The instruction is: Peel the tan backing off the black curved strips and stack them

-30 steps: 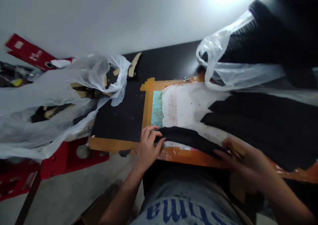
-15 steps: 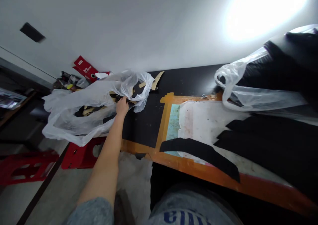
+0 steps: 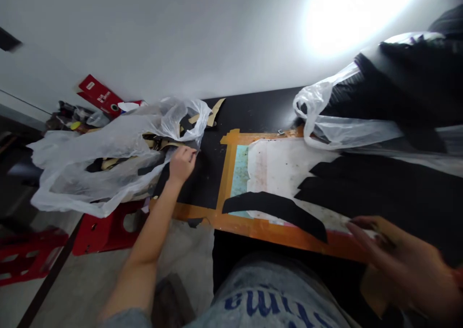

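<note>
My left hand (image 3: 183, 163) is closed in a pinch beside the mouth of a white plastic bag (image 3: 119, 144), over the black tabletop. A small dark bit shows at its fingertips, too small to name. Tan and black scraps (image 3: 119, 162) lie in the bag. At the lower right, my right hand (image 3: 405, 260) is blurred, its thumb and fingers curled together; what they hold is unclear. Below it shows a tan piece (image 3: 374, 289). Nearest to that hand are a curved black strip (image 3: 275, 207) and a spread of black pieces (image 3: 379, 183).
Orange tape (image 3: 224, 173) frames a stained white sheet (image 3: 278, 164) on the black table (image 3: 249, 111). A second plastic bag (image 3: 347, 125) with black material stands at the right. Behind the left bag is a red box (image 3: 99, 94); red stools (image 3: 104, 229) stand below.
My left hand has come out of the bag, toward me and slightly right. My right hand has entered view at the lower right. The view has shifted a little to the right.
</note>
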`<action>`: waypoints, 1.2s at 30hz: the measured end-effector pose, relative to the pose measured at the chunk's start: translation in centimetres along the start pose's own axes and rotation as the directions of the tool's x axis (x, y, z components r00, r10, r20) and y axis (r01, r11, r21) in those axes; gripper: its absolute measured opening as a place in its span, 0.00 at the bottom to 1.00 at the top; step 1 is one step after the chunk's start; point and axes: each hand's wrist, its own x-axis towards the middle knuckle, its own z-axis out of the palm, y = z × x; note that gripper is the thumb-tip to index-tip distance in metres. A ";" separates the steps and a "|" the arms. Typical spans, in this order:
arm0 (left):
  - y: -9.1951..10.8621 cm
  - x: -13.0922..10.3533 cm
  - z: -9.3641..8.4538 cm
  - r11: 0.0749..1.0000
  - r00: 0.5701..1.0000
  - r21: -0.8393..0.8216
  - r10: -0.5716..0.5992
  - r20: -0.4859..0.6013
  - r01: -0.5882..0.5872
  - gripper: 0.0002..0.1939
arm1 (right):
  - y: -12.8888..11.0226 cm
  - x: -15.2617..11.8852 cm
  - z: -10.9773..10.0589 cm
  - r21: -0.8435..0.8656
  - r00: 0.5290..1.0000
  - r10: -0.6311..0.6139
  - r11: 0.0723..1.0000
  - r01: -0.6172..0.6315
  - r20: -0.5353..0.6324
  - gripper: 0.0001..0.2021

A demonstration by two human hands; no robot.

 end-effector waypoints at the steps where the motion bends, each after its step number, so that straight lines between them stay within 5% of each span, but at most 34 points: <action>1: 2.5 -1.7 0.2 0.998 0.998 -0.027 0.056 -0.038 -0.057 0.10 | -1.0 0.0 0.6 0.063 0.996 -0.004 0.998 -0.002 0.088 0.24; 3: 7.8 -5.4 0.5 0.940 0.925 -0.117 0.286 -0.251 -0.322 0.09 | -3.2 0.2 2.0 0.192 0.969 -0.071 0.981 0.025 0.237 0.21; 6: 15.0 -10.5 0.3 0.778 0.749 -0.151 0.502 -0.432 -0.609 0.13 | -6.1 0.7 4.1 0.327 0.921 -0.183 0.943 0.065 0.344 0.19; 11: 21.4 -14.7 -0.4 0.651 0.663 -0.226 0.568 -0.488 -0.725 0.17 | -7.7 1.0 6.3 0.494 0.864 -0.188 0.866 -0.078 0.467 0.20; 16: 22.4 -15.1 -0.3 0.585 0.653 -0.314 0.562 -0.508 -0.748 0.20 | -7.1 0.4 6.6 0.612 0.870 -0.180 0.774 -0.162 0.459 0.21; 20: 22.2 -15.2 -0.8 0.435 0.640 -0.475 0.594 -0.488 -0.765 0.21 | -7.2 0.0 5.5 0.687 0.850 -0.241 0.704 -0.180 0.469 0.19; 24: 22.2 -15.6 -1.8 0.445 0.783 -0.671 0.511 -0.354 -0.593 0.20 | -7.5 -0.7 5.1 0.779 0.813 -0.329 0.585 -0.224 0.481 0.17; 26: 22.3 -15.5 -2.3 0.405 0.817 -0.760 0.504 -0.279 -0.509 0.20 | -7.7 -1.2 5.5 0.801 0.799 -0.326 0.522 -0.293 0.505 0.17; 29: 22.0 -15.0 -2.7 0.360 0.799 -0.755 0.493 -0.345 -0.548 0.21 | -7.6 -1.7 6.4 0.787 0.784 -0.252 0.445 -0.427 0.567 0.18; 32: 21.0 -14.7 -2.9 0.497 0.764 -0.581 0.444 -0.468 -0.644 0.17 | -6.6 -1.5 6.4 0.834 0.875 -0.045 0.329 -0.443 0.482 0.17; 36: 19.0 -15.3 -2.6 0.586 0.871 -0.645 0.338 -0.356 -0.490 0.12 | -3.0 -0.5 3.6 0.895 0.949 0.217 0.335 -0.293 0.229 0.15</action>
